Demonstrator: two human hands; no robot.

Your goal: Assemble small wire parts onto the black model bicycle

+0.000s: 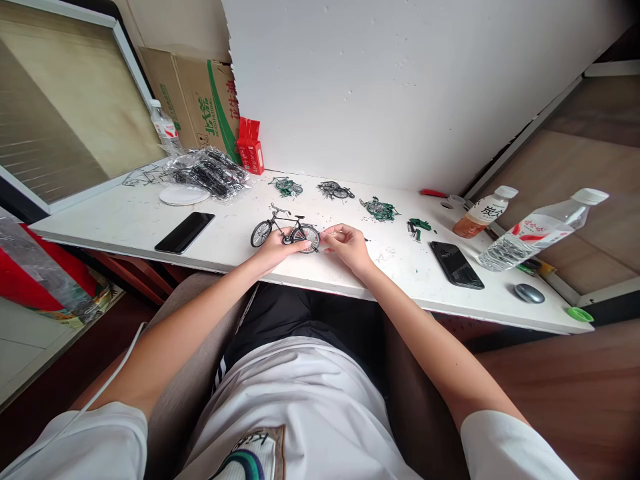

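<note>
A small black model bicycle (285,219) is held upright just over the near part of the white table (235,237). My left hand (279,248) grips it from below, with the thumb lying across the rear wheel. At the bicycle's rear wheel is my right hand (349,248), its thumb and fingertips pinched together. Whatever those fingertips hold, if anything, is too small to make out. Behind the bicycle lie a pile of green and dark parts (287,187), a pile of black parts (336,191) and another green pile (379,209).
Two phones, one left (185,233) and one right (457,265), lie on the table. Bagged black parts (213,175), a red box (251,147) and a carton (193,100) stand back left. At right are a tea bottle (484,212), a water bottle (543,230) and a mouse (529,293).
</note>
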